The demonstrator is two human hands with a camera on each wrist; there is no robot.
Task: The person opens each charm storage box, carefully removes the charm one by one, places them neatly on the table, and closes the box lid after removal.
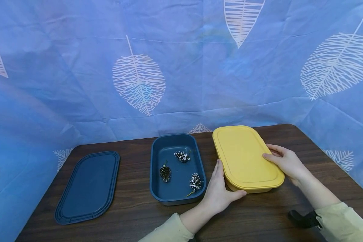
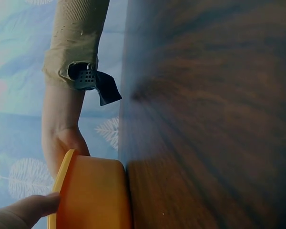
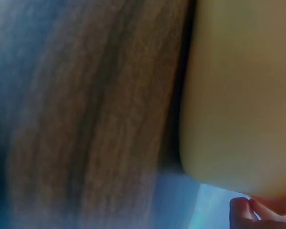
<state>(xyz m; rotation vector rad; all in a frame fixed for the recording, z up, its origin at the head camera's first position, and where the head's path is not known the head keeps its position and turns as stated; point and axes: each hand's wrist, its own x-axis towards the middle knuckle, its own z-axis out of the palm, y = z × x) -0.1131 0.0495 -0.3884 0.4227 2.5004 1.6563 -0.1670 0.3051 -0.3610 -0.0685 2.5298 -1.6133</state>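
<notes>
A yellow lidded box [image 1: 245, 156] stands on the right half of the table, its lid [image 2: 62, 188] over the top. Along its left side lie the straight fingers of my left hand [image 1: 217, 193], the thumb spread at the near left corner. My right hand [image 1: 288, 163] grips the right side, thumb on the lid's edge and fingers bent against the side below. In the right wrist view the box's wall [image 3: 238, 105] fills the right part, with fingertips [image 3: 240, 212] at the bottom. Whether the lid is pressed down all round I cannot tell.
Left of the yellow box stands an open dark blue box [image 1: 172, 200] with three pine cones [image 1: 165, 173] inside, some white-tipped. A dark blue lid [image 1: 89, 186] lies flat at the table's left. Blue leaf-patterned cloth [image 1: 181, 84] hangs behind the dark wooden table [image 1: 133, 174].
</notes>
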